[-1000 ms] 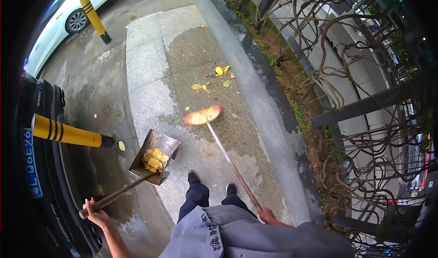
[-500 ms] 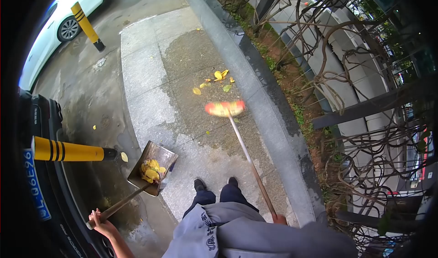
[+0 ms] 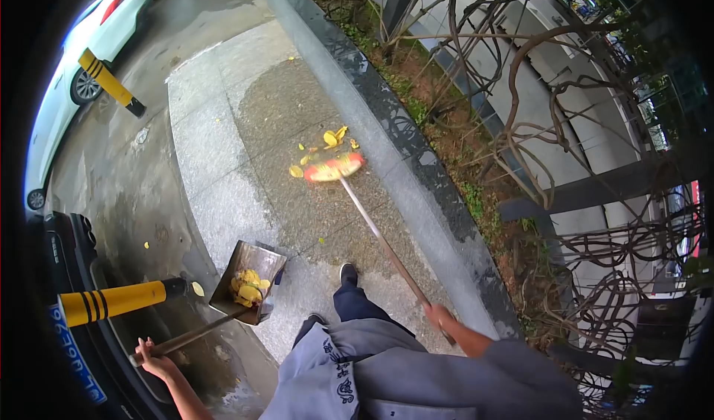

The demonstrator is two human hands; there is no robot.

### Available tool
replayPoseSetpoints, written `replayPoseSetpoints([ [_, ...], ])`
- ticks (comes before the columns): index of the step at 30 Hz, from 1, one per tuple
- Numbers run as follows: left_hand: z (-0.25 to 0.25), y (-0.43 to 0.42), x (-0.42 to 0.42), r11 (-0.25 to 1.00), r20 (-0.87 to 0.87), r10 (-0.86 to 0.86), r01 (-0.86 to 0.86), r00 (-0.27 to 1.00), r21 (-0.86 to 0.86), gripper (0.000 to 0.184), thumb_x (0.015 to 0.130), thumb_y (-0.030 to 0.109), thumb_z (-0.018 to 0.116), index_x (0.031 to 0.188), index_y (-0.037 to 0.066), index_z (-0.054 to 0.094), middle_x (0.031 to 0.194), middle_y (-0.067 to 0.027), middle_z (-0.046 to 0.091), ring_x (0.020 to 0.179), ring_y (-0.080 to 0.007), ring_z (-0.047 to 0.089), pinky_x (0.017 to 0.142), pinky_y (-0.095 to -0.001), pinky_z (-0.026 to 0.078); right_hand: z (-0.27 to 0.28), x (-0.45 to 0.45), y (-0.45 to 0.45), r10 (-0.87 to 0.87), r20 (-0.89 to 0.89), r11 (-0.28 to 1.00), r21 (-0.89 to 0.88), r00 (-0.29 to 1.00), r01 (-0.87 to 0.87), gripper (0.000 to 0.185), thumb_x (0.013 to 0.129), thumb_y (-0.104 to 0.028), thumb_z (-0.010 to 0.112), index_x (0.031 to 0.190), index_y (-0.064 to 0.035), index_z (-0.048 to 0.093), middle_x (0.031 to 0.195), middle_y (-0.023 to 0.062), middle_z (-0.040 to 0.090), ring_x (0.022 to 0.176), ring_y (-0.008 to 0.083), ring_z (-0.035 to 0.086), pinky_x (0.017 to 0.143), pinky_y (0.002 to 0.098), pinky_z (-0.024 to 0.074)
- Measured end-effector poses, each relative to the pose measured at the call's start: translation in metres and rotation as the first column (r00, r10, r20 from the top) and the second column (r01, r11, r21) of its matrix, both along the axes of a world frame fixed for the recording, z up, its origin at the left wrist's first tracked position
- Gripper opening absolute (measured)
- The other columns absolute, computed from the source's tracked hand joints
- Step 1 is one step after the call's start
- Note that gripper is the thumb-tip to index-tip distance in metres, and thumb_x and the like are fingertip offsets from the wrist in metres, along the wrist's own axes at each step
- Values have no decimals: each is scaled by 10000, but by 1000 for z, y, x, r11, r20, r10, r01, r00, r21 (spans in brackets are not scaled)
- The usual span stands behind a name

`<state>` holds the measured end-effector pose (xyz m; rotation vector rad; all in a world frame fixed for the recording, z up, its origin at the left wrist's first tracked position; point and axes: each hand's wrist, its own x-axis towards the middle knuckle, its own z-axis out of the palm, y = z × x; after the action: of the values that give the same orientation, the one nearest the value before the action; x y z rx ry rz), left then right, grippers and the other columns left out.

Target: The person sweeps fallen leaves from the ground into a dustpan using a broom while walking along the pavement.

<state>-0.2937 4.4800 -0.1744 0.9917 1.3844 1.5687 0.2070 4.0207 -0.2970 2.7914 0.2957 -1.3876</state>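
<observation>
This is an outdoor walkway beside a parking area. The landmark is the pale grey stone-slab pavement (image 3: 208,145), partly wet. Left of it lie damp concrete ground (image 3: 141,175), yellow-and-black striped round bollards (image 3: 111,303), a white car (image 3: 111,30) and a black car (image 3: 74,264). Right of it run a low grey stone kerb (image 3: 357,108) and a soil bed with bare, twisting brown vines (image 3: 520,100).

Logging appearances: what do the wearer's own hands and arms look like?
The left hand and right hand are ungloved, the forearms bare. A grey top covers the right upper arm; the left sleeve is out of view. Any rings are too small to tell.
</observation>
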Motion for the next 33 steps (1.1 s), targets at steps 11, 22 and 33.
replayPoseSetpoints([
  [11, 35, 55, 89, 997, 83, -12, 6, 997, 75, 228, 743, 70, 468, 533, 66, 382, 522, -6, 361, 522, -101, 371, 751, -335, 375, 79, 51, -14, -470, -608, 878, -248, 640, 409, 266, 680, -275, 590, 628, -23, 519, 548, 69, 522, 460, 155, 514, 447, 271, 438],
  [22, 18, 155, 127, 995, 113, -97, 93, 989, 36, 214, 750, 53, 442, 554, 86, 363, 544, 7, 337, 533, -79, 344, 753, -326, 356, 49, 74, 211, 251, 14, 962, -117, 968, -247, 290, 756, -265, 439, 915, -23, 463, 741, 176, 539, 701, 278, 540, 633, 359, 414],
  [33, 15, 224, 124, 982, 31, -190, 191, 981, -6, 141, 733, 31, 455, 606, 75, 413, 577, -1, 360, 560, -95, 366, 741, -304, 352, 47, 144, 439, 586, 28, 788, -256, 810, -560, 405, 795, -345, 254, 1066, -78, 393, 881, 172, 532, 860, 316, 495, 721, 391, 384],
])
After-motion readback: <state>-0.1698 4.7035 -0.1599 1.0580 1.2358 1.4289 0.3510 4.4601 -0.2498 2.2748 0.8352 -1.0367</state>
